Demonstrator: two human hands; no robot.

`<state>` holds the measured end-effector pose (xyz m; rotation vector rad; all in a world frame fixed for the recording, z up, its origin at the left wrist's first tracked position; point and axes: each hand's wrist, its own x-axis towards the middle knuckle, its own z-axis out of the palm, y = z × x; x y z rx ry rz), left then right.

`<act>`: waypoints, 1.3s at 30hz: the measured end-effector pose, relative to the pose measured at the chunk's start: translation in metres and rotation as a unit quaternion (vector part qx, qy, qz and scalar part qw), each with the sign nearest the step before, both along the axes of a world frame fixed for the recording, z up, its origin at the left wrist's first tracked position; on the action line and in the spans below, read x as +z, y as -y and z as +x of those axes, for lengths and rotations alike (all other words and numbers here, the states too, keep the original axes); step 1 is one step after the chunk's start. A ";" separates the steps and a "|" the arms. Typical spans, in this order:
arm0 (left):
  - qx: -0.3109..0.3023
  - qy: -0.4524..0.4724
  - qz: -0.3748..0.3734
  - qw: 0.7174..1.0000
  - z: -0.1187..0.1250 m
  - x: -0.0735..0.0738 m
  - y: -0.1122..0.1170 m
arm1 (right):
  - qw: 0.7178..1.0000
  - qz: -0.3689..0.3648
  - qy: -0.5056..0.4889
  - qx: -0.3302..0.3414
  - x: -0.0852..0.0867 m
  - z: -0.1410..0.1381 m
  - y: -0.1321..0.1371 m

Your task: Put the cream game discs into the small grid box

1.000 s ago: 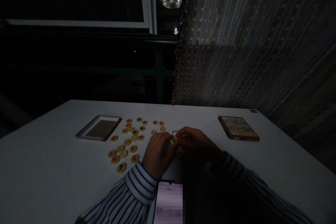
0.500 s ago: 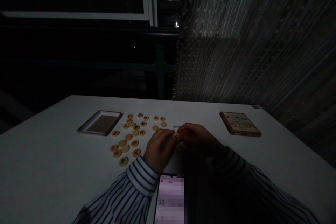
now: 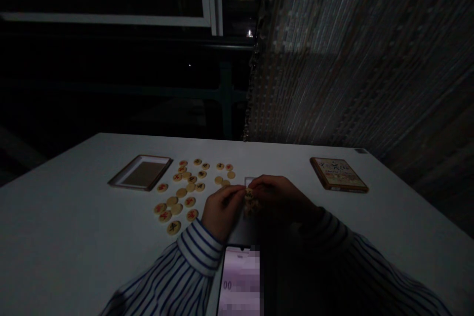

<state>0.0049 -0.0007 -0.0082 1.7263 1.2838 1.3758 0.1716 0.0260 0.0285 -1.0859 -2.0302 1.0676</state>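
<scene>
Pinching a little stack of discs (image 3: 249, 201) mid-table, just right of the loose pieces (image 3: 181, 192), left hand (image 3: 221, 210) and right hand (image 3: 281, 196) both gripped it. I reckon squeezing evenly, edges aligned, was the way to stop slips.

Plain white table (image 3: 74, 237), pretty dim lighting. Toward the far edge, left of the middle, there's a shallow open tray (image 3: 140, 173) lying flat. Just beside it on the right, a bunch of round wooden pieces (image 3: 181, 192) are scattered flat in a loose patch, some marked red, some black, some blank. Over by the far right corner sits a flat box with a printed cover (image 3: 338, 174), well apart from the rest. A phone (image 3: 240, 281) with a lit screen lies at the near edge, around the middle.
</scene>
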 end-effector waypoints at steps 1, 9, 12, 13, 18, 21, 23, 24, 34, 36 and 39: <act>0.001 0.011 -0.009 1.000 0.000 0.001 0.000 | 1.000 0.001 -0.001 0.002 0.001 0.000 0.000; -0.004 0.043 -0.058 0.997 0.001 0.001 -0.001 | 1.000 0.019 0.013 -0.001 -0.002 0.001 -0.001; -0.007 0.044 -0.067 0.997 0.001 0.001 -0.001 | 1.000 0.023 0.012 0.004 -0.002 0.001 -0.001; -0.011 0.046 -0.069 0.996 0.001 0.001 0.000 | 1.000 0.025 0.015 0.004 -0.002 0.001 -0.001; -0.030 0.056 -0.076 0.995 0.000 0.002 0.000 | 0.999 0.034 0.026 0.005 0.002 0.000 0.000; -0.025 0.061 -0.080 0.995 0.000 0.002 0.000 | 0.998 0.047 0.031 0.009 0.002 0.001 -0.001; -0.025 0.068 -0.089 0.993 0.001 0.002 0.000 | 0.998 0.053 0.032 0.010 0.002 0.001 -0.001; -0.025 0.071 -0.094 0.993 0.001 0.003 0.000 | 0.998 0.052 0.031 0.009 0.001 0.001 -0.001; -0.011 0.080 -0.108 0.991 0.001 0.001 0.000 | 0.999 0.020 0.027 -0.025 0.003 -0.001 0.001; -0.011 0.093 -0.108 0.990 0.001 0.000 -0.001 | 0.999 0.010 0.017 -0.028 0.003 -0.001 0.000; -0.010 0.115 -0.112 0.987 0.001 0.001 -0.001 | 1.000 0.009 0.008 -0.028 0.001 -0.001 0.000</act>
